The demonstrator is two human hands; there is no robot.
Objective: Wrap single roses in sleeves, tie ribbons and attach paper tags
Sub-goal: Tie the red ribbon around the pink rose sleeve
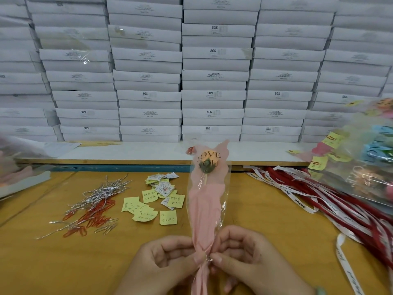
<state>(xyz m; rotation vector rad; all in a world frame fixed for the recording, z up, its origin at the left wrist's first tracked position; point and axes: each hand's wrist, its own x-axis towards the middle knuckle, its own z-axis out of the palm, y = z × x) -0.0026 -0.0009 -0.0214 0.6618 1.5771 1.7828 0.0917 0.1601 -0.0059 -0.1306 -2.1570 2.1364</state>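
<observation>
Over table (265, 231), rose (209, 159) inside pink sleeve (204, 209), left hand (168, 262), right hand (246, 258) both pinching it

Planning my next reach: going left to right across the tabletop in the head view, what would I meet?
In order: heap of silver twist ties and red paper clips → yellow notes with small tags → sleeved rose, held upright → red and white ribbons.
</observation>
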